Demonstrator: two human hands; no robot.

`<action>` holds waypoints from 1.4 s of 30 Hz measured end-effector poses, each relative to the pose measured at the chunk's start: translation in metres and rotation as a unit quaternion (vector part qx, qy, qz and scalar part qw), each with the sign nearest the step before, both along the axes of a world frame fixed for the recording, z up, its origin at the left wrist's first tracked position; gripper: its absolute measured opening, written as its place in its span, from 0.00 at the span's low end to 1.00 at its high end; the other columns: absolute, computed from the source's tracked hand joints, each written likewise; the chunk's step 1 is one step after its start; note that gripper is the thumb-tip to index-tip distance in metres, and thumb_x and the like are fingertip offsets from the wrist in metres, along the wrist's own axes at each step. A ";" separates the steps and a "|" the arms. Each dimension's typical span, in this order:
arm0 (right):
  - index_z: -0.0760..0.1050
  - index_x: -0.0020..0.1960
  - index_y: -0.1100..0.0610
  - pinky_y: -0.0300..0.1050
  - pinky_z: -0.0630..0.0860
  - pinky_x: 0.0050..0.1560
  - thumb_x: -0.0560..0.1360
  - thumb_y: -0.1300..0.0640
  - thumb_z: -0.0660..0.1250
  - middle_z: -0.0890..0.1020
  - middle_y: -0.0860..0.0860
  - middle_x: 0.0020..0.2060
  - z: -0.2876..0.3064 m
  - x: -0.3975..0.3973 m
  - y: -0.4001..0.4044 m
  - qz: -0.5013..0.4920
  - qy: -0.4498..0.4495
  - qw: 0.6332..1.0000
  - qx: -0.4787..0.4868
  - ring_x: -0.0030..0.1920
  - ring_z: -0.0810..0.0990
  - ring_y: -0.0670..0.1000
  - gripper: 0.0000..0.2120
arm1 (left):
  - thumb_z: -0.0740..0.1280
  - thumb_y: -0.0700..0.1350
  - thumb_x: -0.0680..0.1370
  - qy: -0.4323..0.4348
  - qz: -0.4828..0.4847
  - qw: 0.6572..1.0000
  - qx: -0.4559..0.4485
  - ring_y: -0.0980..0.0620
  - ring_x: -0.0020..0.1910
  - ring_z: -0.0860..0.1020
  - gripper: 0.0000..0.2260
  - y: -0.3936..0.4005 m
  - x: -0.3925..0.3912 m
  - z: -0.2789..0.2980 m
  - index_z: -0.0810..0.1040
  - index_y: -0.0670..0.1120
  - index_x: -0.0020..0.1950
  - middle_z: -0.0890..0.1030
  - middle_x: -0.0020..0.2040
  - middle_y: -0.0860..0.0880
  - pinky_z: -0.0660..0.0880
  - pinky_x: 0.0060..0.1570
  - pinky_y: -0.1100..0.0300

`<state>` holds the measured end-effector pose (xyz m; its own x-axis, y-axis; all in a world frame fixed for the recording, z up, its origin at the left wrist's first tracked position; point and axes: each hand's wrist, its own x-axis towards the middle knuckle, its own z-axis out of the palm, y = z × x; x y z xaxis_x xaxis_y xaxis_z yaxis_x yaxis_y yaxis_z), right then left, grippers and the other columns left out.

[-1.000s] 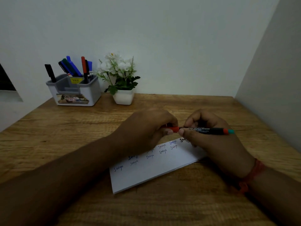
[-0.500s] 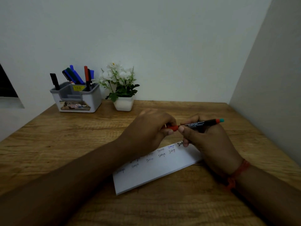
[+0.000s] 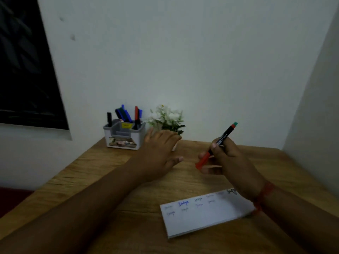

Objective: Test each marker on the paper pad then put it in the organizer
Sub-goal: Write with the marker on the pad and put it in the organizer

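From the head camera, the only view there is, the right hand (image 3: 229, 158) holds a black-barrelled marker (image 3: 216, 146) lifted clear of the table (image 3: 91, 180), its fingers wrapped and clamped around the middle of the barrel. The marker slants, with the red cap end low and to the left and the teal-tipped tail pointing up and to the right; that grip near the middle suits carrying more than writing, so I judge the testing of this one is done and it is meant for storage. The left hand (image 3: 161, 153) is empty, flat and spread, fingers apart, reaching forward over the table toward the organizer (image 3: 124, 136). It probably goes there to steady the tub or clear a slot, though motion blur makes it hard to say whether the fingertips touch anything. The organizer stands at the back of the table against the wall, already holding several markers upright: black, blue, green and red caps show above its rim. Just beside it on the right is a small potted plant (image 3: 168, 118), partly hidden behind the left hand. The paper pad (image 3: 205, 217) lies flat near the table's front edge, under the right wrist, with rows of short scribbles in different inks along its top, left where the hands can return to it.
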<state>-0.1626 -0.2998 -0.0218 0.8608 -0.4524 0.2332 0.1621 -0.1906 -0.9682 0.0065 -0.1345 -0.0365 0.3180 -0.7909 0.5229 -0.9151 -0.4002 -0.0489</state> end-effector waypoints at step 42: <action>0.78 0.57 0.58 0.45 0.75 0.55 0.78 0.64 0.65 0.81 0.56 0.53 0.078 0.284 0.143 -0.042 0.015 0.813 -0.581 0.55 0.78 0.56 0.10 | 0.38 0.73 0.75 0.034 0.272 0.962 -0.007 0.44 0.77 0.30 0.37 0.136 0.085 -0.037 0.32 0.57 0.78 0.32 0.79 0.49 0.31 0.70 0.36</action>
<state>0.1217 -0.1563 0.0558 0.8515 0.0004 0.5243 0.0810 -0.9881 -0.1309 0.0915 0.0017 -0.0733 0.7161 -0.4910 0.4961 -0.5711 -0.8208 0.0119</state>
